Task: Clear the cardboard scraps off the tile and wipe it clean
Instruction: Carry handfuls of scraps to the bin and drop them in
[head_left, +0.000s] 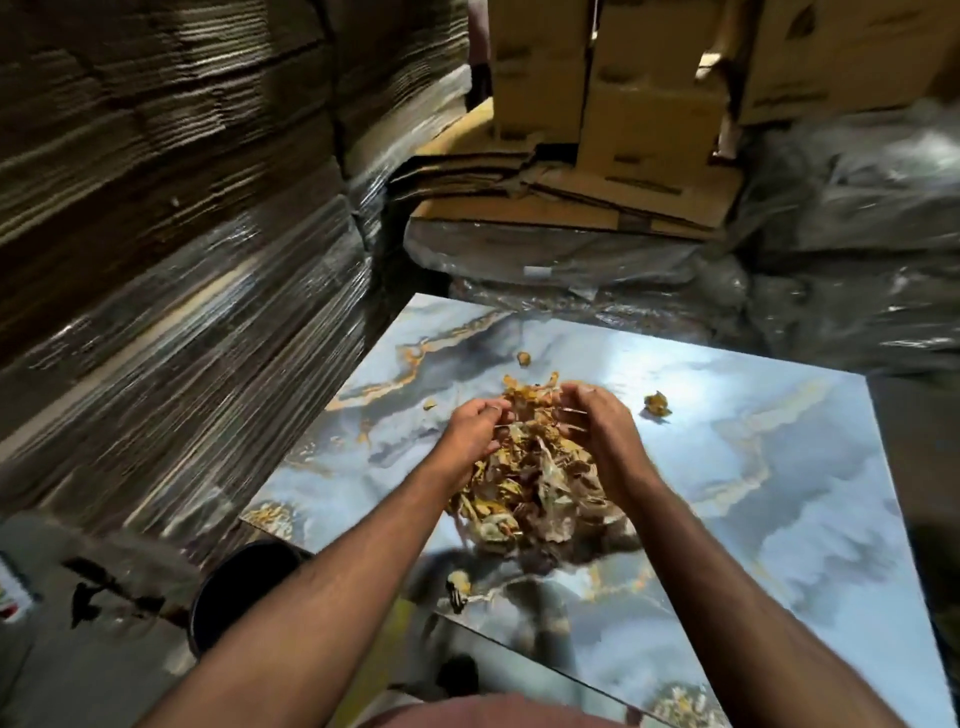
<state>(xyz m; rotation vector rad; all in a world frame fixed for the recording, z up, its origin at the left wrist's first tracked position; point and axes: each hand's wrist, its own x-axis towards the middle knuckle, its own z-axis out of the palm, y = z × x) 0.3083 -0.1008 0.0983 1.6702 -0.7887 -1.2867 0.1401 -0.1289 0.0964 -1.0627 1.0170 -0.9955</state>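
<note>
Now both hands are cupping the heap | left hand (470, 428) and right hand (597, 421) curling round the cardboard scraps (530, 478) from either side | pile sitting mid-tile (753, 467) | stray scrap (657, 404) lying just right of the right hand | black bucket (234, 587) standing off the tile's near-left edge.

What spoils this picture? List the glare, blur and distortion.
Head view: bright glare washes the glossy tile beyond the scrap pile; motion blur smears the wrapped stack at left and the plastic sheeting; wide-angle bending curves the edges; both forearms shade the near tile.
</note>
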